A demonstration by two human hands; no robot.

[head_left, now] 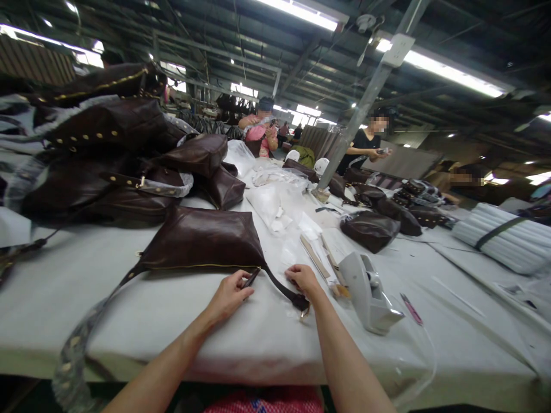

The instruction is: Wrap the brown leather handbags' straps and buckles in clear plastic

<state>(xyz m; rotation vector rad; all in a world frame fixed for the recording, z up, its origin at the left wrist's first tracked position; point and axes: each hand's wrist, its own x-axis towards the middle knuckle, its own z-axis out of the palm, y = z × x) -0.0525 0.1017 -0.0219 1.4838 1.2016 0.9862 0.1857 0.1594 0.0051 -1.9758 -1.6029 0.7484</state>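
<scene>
A dark brown leather handbag [204, 238] lies on its side before me, its gold zipper running along the edge nearest me. At the zipper's right end, my left hand [230, 295] pinches a dark leather zipper pull [252, 278]. My right hand [305, 280] is closed beside the short right strap [279, 287], fingertips together; anything between them is too small to make out. A gold-coloured buckle [305, 314] hangs at that strap's end. From the bag's left corner a long studded strap [77, 344], wrapped in clear plastic, drops over the table's front edge.
Brown bags [116, 137] are heaped at the left, and more bags [370, 229] lie at the right. A tape dispenser [370, 292] and a pink cutter [412, 310] stand near my right arm. Clear plastic [275, 206] covers the middle. Two people work across the table [172, 338].
</scene>
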